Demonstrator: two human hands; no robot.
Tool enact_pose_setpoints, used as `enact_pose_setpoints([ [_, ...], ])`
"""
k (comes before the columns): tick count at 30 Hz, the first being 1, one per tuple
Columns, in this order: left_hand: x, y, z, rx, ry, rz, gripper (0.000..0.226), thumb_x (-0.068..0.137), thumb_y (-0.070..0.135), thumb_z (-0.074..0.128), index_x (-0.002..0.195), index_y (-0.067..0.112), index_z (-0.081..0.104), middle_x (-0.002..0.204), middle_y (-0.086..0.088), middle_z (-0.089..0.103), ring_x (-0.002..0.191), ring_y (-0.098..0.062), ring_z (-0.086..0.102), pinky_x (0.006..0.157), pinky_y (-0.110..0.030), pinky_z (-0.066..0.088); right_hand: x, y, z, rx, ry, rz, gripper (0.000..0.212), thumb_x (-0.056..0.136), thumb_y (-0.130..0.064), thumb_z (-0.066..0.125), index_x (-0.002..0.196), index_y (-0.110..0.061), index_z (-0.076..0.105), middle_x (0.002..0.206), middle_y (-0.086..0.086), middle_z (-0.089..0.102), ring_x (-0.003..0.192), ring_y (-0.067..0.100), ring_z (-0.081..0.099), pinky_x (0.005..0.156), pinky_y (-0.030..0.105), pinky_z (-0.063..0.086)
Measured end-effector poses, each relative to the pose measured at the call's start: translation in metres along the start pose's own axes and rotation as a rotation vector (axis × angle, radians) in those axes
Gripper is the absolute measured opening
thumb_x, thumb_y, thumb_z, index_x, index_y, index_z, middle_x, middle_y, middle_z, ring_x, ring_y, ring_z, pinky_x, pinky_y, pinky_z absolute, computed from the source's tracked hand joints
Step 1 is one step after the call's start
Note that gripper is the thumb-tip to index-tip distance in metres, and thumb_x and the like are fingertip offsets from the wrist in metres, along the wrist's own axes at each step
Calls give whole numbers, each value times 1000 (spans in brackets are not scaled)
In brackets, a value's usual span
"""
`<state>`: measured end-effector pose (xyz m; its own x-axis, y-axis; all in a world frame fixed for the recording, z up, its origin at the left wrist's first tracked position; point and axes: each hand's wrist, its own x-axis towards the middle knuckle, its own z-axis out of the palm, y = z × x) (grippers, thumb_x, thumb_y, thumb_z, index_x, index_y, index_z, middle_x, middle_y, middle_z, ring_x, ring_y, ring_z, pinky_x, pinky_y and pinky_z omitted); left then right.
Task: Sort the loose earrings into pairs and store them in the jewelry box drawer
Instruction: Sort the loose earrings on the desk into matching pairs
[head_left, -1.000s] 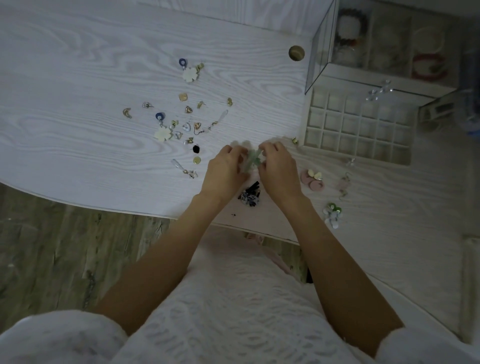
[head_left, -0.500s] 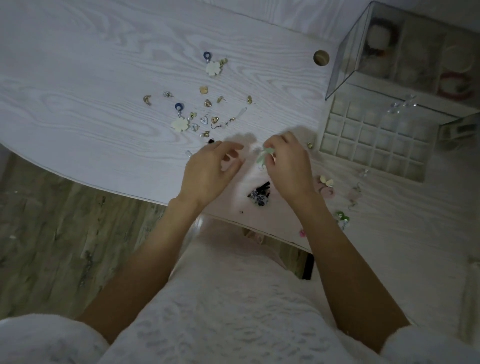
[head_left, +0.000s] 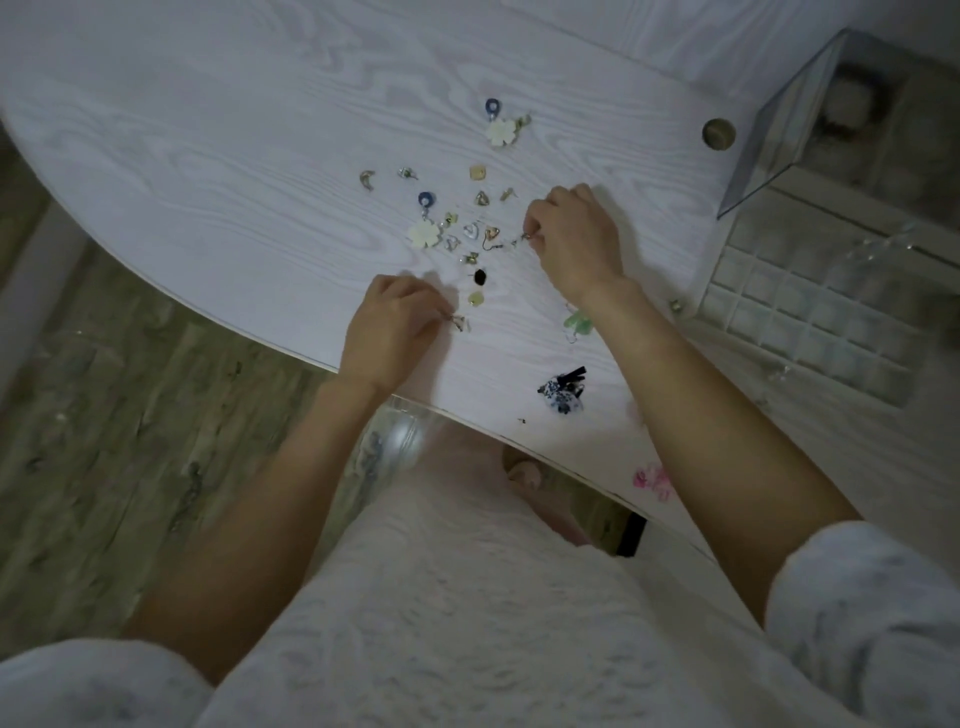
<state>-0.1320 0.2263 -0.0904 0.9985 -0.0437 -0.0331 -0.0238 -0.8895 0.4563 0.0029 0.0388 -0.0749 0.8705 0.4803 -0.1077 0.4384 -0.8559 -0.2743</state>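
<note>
We see the left hand (head_left: 390, 332) at frame centre pinching a small clear earring (head_left: 460, 322), the right hand (head_left: 574, 240) pinching another among loose earrings (head_left: 467, 228); the drawer (head_left: 810, 317) sits right

Your left hand (head_left: 390, 332) lies knuckles up near the table's front edge, fingers curled, thumb and forefinger pinched together at the tips; your right hand (head_left: 574, 244) reaches farther in, likewise curled and pinching; both forearms are bare and extended, well apart.
</note>
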Motion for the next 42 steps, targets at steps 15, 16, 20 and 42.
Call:
enact_pose_setpoints([
  [15, -38, 37, 9, -224, -32, -293, 15, 84, 26, 66, 95, 17, 65, 89, 1, 64, 74, -12, 54, 65, -24, 39, -99, -29, -26, 647, 45, 218, 5, 85, -15, 60, 85, -14, 55, 112, 1, 65, 103, 16, 57, 87, 29, 46],
  [16, -40, 40, 11, -246, -30, -307, 16, 83, 27, 67, 94, 17, 64, 88, 1, 64, 73, -12, 55, 66, -26, 42, -104, -33, -23, 676, 16, 243, 7, 83, -15, 62, 82, -14, 55, 105, 1, 67, 98, 15, 60, 86, 33, 49],
  [20, -48, 51, 16, -283, -39, -308, 26, 78, 27, 73, 98, 16, 61, 90, 1, 61, 75, -13, 56, 69, -25, 45, -115, -45, -4, 515, -63, 309, 7, 82, -18, 64, 84, -14, 59, 80, -5, 62, 82, 18, 62, 71, 37, 53],
  [42, -40, 70, 17, -298, -131, -283, 45, 76, 3, 62, 120, 15, 59, 103, -8, 60, 88, -23, 61, 82, -39, 50, -124, -66, 19, 380, -152, 210, 37, 88, 1, 55, 124, -7, 53, 122, 11, 47, 94, 25, 60, 83, 31, 47],
])
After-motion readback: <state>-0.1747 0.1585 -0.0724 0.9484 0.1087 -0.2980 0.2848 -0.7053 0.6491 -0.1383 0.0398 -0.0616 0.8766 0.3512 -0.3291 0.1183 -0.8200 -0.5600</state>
